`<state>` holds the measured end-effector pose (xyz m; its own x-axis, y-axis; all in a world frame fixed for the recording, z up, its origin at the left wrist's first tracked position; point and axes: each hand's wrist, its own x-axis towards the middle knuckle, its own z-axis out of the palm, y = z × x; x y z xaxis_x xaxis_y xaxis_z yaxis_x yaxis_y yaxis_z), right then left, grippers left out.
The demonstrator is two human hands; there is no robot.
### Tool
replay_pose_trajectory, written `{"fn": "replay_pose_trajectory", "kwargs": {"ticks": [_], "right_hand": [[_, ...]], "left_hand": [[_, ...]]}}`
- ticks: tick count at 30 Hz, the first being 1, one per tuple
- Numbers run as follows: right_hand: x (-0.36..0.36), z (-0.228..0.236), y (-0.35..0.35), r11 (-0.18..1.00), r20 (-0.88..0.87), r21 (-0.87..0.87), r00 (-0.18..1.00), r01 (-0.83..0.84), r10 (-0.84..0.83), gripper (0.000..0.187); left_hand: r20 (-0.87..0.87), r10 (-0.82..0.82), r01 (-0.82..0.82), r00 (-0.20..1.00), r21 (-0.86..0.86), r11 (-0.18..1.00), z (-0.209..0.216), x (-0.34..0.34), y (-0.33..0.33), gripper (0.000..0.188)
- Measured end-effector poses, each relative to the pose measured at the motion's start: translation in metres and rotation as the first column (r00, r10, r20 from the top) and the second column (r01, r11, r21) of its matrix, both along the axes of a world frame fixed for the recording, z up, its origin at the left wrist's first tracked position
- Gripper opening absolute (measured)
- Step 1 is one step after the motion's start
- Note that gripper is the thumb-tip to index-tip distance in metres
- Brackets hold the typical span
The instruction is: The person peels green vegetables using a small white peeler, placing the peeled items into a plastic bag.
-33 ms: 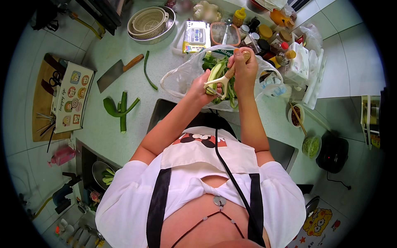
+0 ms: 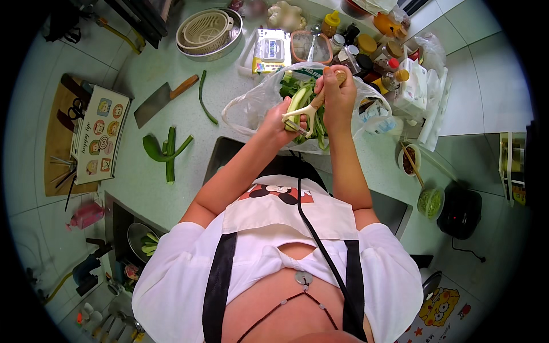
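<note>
My left hand [image 2: 277,124] is closed around a pale green, partly peeled vegetable stalk [image 2: 297,106]; its exact kind I cannot make out. In my right hand [image 2: 338,103] is a cream Y-shaped peeler [image 2: 310,110] with a wooden handle, its head lying across the stalk. Both hands are over an open white plastic bag [image 2: 243,108], with green leaves and peelings showing inside. To the left on the counter lie a cleaver [image 2: 155,107] with a wooden handle, a thin green strip [image 2: 205,97] and some cut green stalk pieces [image 2: 170,154].
A sink [image 2: 220,153] edge lies under my left forearm. Nested colanders [image 2: 207,31] stand at the back left, and sauce bottles [image 2: 394,78] crowd the back right. At right are a small bowl with chopsticks [image 2: 410,159] and a tub of chopped greens [image 2: 430,203].
</note>
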<state>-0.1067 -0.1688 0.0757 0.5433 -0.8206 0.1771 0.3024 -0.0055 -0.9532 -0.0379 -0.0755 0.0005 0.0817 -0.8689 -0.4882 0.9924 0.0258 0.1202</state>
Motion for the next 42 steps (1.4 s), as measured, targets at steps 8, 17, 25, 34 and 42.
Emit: {"fn": "replay_pose_trajectory", "kwargs": {"ticks": [8,17,25,34,42], "right_hand": [[0.006,-0.017,-0.028,0.993,-0.033,-0.107,0.998,0.052,-0.056,0.017],[-0.001,-0.021,-0.064,0.930,0.238,-0.014,0.904,0.368,-0.354,0.017],[-0.001,-0.020,-0.061,0.962,0.068,-0.074,0.964,0.263,-0.258,0.018],[0.003,-0.024,-0.043,0.974,0.079,-0.013,0.971,0.228,-0.226,0.017],[-0.008,-0.032,-0.073,0.937,0.062,-0.020,0.936,0.349,-0.347,0.015]], "left_hand": [[0.120,-0.085,0.075,0.989,0.085,0.994,0.002,-0.002,0.000,0.033],[0.014,-0.051,0.048,0.999,0.134,0.990,0.004,-0.001,0.003,0.034],[0.227,-0.083,0.079,0.970,0.026,0.997,0.010,-0.003,0.009,0.033],[0.039,-0.048,0.051,0.998,-0.077,0.996,0.016,-0.009,0.018,0.032],[0.377,-0.088,0.104,0.922,-0.023,0.994,0.021,-0.006,0.040,0.030]]}}
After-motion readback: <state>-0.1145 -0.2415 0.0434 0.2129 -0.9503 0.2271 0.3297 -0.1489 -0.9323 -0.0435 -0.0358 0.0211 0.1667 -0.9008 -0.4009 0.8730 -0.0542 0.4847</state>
